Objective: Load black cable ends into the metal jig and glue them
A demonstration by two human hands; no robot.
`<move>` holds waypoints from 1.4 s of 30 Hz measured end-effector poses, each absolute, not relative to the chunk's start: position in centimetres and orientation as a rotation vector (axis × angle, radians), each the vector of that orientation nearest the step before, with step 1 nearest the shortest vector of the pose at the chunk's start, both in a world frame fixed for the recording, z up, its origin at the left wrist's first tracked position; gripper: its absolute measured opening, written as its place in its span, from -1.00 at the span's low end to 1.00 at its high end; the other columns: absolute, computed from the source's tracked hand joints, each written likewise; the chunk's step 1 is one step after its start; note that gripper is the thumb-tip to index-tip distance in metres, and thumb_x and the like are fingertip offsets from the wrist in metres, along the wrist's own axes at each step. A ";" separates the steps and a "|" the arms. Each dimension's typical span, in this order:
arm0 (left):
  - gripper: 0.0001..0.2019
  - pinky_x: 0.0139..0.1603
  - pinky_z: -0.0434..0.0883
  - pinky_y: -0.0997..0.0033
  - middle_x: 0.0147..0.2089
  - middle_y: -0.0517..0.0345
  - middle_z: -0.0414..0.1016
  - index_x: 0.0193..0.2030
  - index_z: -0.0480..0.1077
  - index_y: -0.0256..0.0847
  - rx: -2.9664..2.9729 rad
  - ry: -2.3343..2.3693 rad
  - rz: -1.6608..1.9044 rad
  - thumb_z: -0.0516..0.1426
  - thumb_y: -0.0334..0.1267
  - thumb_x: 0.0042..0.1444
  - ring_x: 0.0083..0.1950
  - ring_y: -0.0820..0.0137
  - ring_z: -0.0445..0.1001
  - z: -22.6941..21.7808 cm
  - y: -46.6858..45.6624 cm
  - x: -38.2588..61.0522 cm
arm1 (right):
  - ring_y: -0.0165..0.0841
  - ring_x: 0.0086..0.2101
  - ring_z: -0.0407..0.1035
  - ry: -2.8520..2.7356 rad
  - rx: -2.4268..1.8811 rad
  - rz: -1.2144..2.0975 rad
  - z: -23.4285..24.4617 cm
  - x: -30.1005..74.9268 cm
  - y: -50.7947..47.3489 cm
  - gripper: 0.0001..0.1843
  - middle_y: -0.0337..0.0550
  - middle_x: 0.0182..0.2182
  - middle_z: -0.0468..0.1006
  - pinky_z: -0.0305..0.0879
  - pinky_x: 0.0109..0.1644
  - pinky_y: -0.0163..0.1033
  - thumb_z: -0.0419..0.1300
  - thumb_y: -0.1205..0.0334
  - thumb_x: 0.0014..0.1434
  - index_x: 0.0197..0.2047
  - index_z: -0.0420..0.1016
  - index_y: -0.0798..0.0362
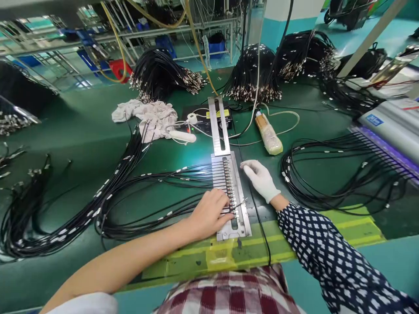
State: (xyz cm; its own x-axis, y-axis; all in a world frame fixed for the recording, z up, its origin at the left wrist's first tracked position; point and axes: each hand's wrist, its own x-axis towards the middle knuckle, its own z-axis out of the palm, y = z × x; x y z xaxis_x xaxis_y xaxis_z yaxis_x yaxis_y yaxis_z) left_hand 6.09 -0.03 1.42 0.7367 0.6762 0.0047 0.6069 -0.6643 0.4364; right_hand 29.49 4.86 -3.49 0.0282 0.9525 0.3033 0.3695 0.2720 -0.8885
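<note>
A metal slotted jig lies on the green bench in front of me, with several black cables laid side by side into its slots. My bare left hand rests on the jig's near left part, fingers curled and pinching thin tweezers whose tips point right. My right hand, in a white glove, lies on the bench just right of the jig, fingers together and curled, with nothing visible in it. A long metal bar extends from the jig's far end.
Coiled black cables lie right of the jig. Bundles of cables with metal ends sit at the back. A white rag, a small black box, a wrapped tool and a grey machine are nearby.
</note>
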 end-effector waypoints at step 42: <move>-0.64 -0.26 0.38 0.41 -0.21 0.03 0.50 0.09 0.38 -0.27 2.871 0.674 0.353 -0.14 -0.49 0.32 -0.31 0.40 0.41 -0.6 -3.8 0.7 | -0.17 -0.10 0.44 -1.681 -1.372 0.731 -2.9 29.6 2.6 -0.75 -0.12 -0.17 0.57 0.34 0.08 -0.04 0.07 0.04 0.31 -0.20 0.53 -0.06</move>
